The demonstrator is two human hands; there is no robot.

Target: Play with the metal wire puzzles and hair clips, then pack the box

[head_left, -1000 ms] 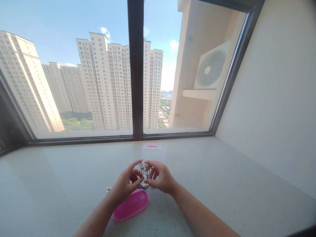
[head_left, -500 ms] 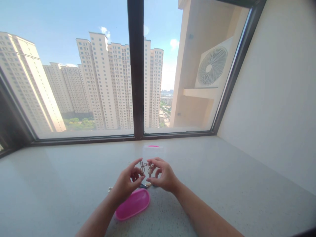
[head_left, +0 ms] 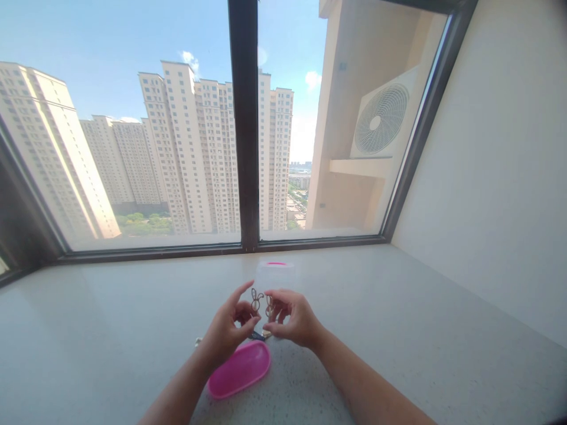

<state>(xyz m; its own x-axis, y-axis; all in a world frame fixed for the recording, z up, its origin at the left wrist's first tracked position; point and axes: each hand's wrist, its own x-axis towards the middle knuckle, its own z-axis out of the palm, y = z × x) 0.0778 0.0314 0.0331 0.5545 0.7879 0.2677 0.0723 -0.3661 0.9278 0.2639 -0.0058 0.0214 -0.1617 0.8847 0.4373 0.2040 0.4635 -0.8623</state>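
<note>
Between the fingers of my left hand [head_left: 233, 321] is a small brown rabbit-shaped clip [head_left: 256, 301], with two looped ears above a round ring. My right hand [head_left: 292, 316] pinches a matching rabbit-shaped clip [head_left: 269, 307], turned partly edge-on and partly covered by the fingers. The two pieces are held upright side by side, a small gap apart. Below the hands a pink oblong tray [head_left: 239, 370] lies on the pale counter. Some small dark and light objects [head_left: 261, 334] lie just behind the tray, mostly hidden by my hands.
A clear box with a pink strip [head_left: 275, 265] stands behind the hands near the window. A small white object [head_left: 198, 341] peeks out left of my left wrist. The speckled counter [head_left: 398, 342] meets a window frame [head_left: 248, 245] and a white wall [head_left: 487, 177] at right.
My left index finger has lifted a little off its clip. The clip in my right hand has turned more edge-on. The tray has stayed in place.
</note>
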